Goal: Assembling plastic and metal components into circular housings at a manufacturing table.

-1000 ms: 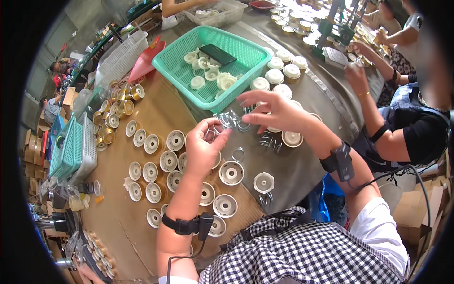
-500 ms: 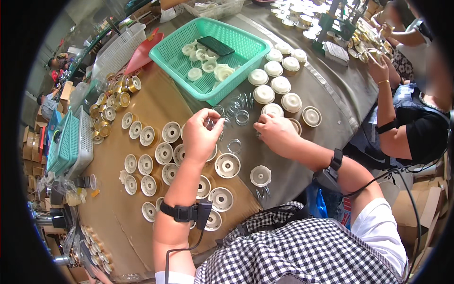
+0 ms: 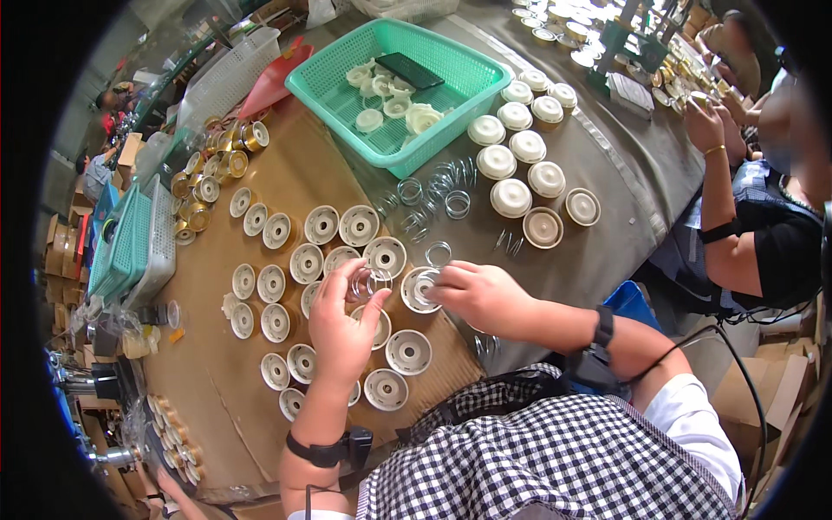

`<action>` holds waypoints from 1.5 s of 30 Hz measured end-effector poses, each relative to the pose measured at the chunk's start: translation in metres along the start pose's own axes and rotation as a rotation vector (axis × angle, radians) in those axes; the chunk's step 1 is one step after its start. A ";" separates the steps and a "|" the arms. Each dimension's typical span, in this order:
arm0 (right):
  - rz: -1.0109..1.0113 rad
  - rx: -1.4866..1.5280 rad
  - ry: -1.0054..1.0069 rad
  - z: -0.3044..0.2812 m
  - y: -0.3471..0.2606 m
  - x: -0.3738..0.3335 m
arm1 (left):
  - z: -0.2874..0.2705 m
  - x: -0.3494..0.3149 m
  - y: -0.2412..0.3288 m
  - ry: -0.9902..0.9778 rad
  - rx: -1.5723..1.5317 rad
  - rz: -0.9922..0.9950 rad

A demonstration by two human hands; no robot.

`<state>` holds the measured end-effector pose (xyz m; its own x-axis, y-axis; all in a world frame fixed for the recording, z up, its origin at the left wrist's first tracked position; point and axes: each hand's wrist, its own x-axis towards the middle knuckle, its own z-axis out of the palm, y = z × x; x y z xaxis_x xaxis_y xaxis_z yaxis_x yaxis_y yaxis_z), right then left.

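Observation:
My left hand [image 3: 340, 325] pinches a shiny coil spring [image 3: 371, 282] between thumb and fingers, above the rows of gold-sided round cups with white inner rings [image 3: 409, 352]. Beside it, my right hand [image 3: 485, 299] is closed, its fingertips over the edge of a white-ringed cup [image 3: 419, 290]; what they hold, if anything, is hidden. A loose spring [image 3: 438, 253] lies just beyond the right fingers. More coil springs [image 3: 442, 186] lie in a loose pile farther off. Right of them stand cups topped with white caps [image 3: 511, 198]; one nearer cup [image 3: 542, 227] looks different, with a beige top.
A green plastic basket [image 3: 399, 160] at the back holds translucent white parts and a dark flat object [image 3: 409, 71]. Gold cups [image 3: 232, 165] are heaped at the left, near a red scoop [image 3: 276, 82]. A co-worker [image 3: 737, 199] sits at the right.
My right hand has moved left and nearer, away from the capped cups to a white-ringed one. My left hand has come nearer with the spring. The view has shifted slightly.

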<state>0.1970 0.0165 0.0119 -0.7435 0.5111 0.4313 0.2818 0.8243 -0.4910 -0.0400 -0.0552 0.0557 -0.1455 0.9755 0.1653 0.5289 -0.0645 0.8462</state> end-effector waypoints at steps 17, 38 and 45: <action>0.245 0.101 -0.355 -0.025 -0.039 -0.097 | 0.039 0.034 -0.001 0.114 0.507 0.439; 0.008 0.259 -0.119 0.049 -0.053 -0.008 | -0.053 -0.011 0.017 -0.155 0.530 0.170; 0.057 -0.132 -0.024 -0.020 -0.013 -0.016 | -0.030 -0.041 -0.023 -0.192 0.505 0.146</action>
<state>0.2176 0.0020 0.0267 -0.7381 0.5531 0.3863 0.3998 0.8199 -0.4098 -0.0714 -0.0997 0.0445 0.0894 0.9878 0.1273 0.8739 -0.1391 0.4658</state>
